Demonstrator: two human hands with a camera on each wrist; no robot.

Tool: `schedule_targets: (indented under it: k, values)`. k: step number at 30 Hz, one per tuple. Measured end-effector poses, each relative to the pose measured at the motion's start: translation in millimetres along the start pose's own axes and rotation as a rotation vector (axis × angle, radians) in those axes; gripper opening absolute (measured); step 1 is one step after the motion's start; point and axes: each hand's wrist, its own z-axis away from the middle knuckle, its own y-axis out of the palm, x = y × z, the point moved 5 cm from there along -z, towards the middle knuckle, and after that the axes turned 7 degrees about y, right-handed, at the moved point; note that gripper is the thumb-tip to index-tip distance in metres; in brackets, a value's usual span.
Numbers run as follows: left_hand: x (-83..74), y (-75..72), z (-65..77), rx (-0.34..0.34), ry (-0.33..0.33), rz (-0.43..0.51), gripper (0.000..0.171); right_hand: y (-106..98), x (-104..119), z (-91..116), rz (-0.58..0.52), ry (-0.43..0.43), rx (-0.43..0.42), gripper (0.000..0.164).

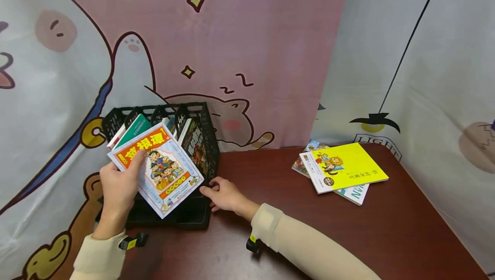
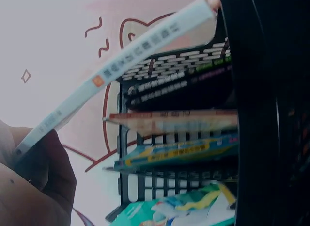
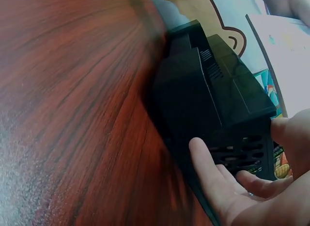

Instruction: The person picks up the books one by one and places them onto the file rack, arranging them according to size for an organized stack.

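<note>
My left hand (image 1: pixel 120 185) holds a white and orange children's book (image 1: pixel 160 170) with a cartoon group on its cover, thumb on the front. The book is tilted in front of a black plastic book rack (image 1: pixel 210 142); its pale spine (image 2: pixel 116 71) shows in the left wrist view. At the rack's lower right front corner, my right hand (image 1: pixel 228 196) grips the side, with the thumb on the upper edge and fingers against the slotted wall (image 3: pixel 242 155). Several books stand between the dividers, among them a green book (image 1: pixel 135 128) and a dark book (image 1: pixel 193 142).
On the brown table (image 1: pixel 247 245), at the right, a yellow book (image 1: pixel 355 166) lies across other books (image 1: pixel 357 193). A cartoon-printed cloth (image 1: pixel 263 56) hangs behind the rack and at the table's sides.
</note>
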Motion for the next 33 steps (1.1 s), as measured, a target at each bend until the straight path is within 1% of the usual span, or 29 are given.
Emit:
schedule_targets:
  k: [2, 5, 8, 11, 14, 17, 19, 22, 24, 29, 33]
  values:
    - [2.2, -6.3, -2.6, -0.008, -0.020, -0.002, 0.045, -1, -1, 0, 0.006, 0.002, 0.002, 0.056]
    - [5.0, -16.1, -7.0, -0.018, -0.049, -0.042, 0.046, -1, 0, -1, 0.025, 0.007, 0.004, 0.056]
    - [6.7, -25.9, -11.5, -0.031, -0.058, -0.088, 0.045, -2, 1, -1, 0.031, 0.009, 0.006, 0.055]
    - [7.1, -35.2, -15.5, -0.058, -0.054, -0.128, 0.043, -2, 2, 0, 0.035, 0.009, 0.007, 0.055]
    - [6.9, -42.3, -18.5, -0.092, -0.047, -0.135, 0.040, -2, 2, 0, 0.038, 0.014, 0.007, 0.056]
    - [5.7, -46.5, -20.6, -0.114, -0.036, -0.143, 0.037, -1, 0, 0, 0.041, 0.017, 0.010, 0.057]
    - [3.9, -47.4, -21.9, -0.116, -0.023, -0.161, 0.037, -1, -1, 0, 0.041, 0.020, 0.012, 0.058]
    - [-0.5, -46.5, -24.5, -0.117, 0.017, -0.198, 0.038, -1, -1, -1, 0.043, 0.021, 0.014, 0.059]
    - [-4.6, -45.0, -26.9, -0.119, 0.061, -0.230, 0.038, -1, -2, -1, 0.041, 0.025, 0.015, 0.059]
    - [-19.5, -41.1, -34.0, -0.174, 0.230, -0.315, 0.035, 0, -2, -1, 0.044, 0.021, 0.009, 0.055]
    - [-31.4, -35.0, -38.1, -0.218, 0.358, -0.347, 0.033, 1, -2, -1, 0.048, 0.018, 0.000, 0.054]
